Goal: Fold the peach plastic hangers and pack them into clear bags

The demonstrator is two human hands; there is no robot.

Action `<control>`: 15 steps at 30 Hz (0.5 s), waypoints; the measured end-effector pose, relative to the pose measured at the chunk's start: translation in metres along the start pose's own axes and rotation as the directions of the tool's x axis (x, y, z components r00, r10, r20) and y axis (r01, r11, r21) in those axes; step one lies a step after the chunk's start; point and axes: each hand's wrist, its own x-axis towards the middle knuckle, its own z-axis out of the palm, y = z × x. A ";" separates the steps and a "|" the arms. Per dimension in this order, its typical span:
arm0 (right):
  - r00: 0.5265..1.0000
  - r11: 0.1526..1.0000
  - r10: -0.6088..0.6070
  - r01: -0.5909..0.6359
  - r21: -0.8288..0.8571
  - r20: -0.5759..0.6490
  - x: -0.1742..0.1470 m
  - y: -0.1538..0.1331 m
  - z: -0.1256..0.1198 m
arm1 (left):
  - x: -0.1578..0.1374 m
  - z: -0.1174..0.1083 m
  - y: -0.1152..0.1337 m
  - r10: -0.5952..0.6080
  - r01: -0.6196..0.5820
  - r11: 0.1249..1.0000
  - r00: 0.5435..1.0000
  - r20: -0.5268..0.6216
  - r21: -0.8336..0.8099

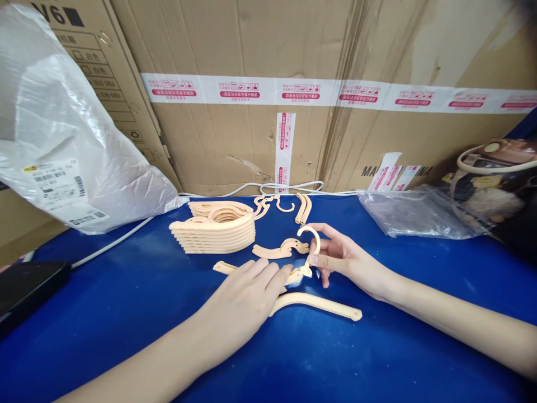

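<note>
Between the thumb and fingers of my right hand (342,254) is a cream plastic hanger hook (315,238), its curve upward. The foot of the hook meets the end of a hanger arm (224,268) that lies under my left hand (251,288). My left fingers press together over that arm, hiding its middle. A second curved hanger arm (319,302) lies just in front, one end hidden by my left hand. Behind my hands rests a folded hanger piece (277,250). A stack of folded hangers (213,235) stands at the back left.
Loose hooks (266,204) and hanger arms (302,208) lie at the back of the blue table (398,347). Cardboard boxes (235,140) wall the rear. A white parcel bag (79,129) and black device (33,291) are left; a clear plastic bag (411,212) is right.
</note>
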 end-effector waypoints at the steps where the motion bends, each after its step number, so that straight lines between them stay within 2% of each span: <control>1: 1.000 1.000 0.003 -0.003 -0.007 0.002 0.000 0.000 0.000 | 0.000 0.000 0.000 -0.001 0.001 1.000 1.000 0.003 -0.009; 15: 0.999 1.000 -0.002 0.003 -0.006 0.037 0.000 0.001 -0.002 | 0.001 -0.001 0.000 -0.011 0.010 0.999 1.000 -0.008 -0.052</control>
